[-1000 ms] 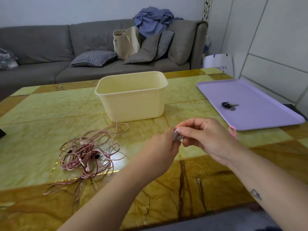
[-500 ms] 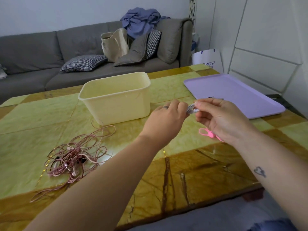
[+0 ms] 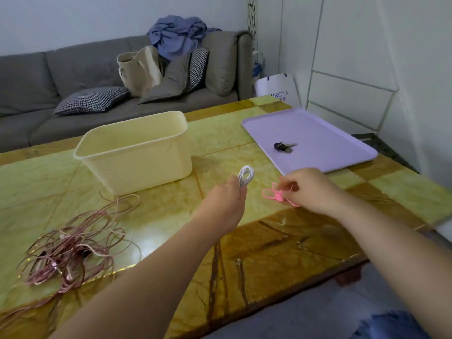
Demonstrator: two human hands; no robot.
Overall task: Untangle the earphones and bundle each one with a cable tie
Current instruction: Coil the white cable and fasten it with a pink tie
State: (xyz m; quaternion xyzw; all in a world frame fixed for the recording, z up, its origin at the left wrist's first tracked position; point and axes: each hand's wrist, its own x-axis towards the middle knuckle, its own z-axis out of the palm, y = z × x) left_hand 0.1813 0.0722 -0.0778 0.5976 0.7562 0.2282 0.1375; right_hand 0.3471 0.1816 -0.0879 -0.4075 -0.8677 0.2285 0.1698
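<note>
Indoors, tangled earphones (image 3: 71, 250) on marble table (image 3: 269, 241), grey sofa (image 3: 49, 77) behind.

Coiled white earphone (image 3: 246, 176), tangled pink earphones (image 3: 71, 250), pink cable ties (image 3: 274, 194) nearby.

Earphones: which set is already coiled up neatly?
The white earphones, wound into a small coil that the left hand grips. The pink earphones lie in a loose tangle on the table.

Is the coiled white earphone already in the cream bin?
No, the left hand holds the white earphone coil over the table, to the right of the cream bin.
</note>
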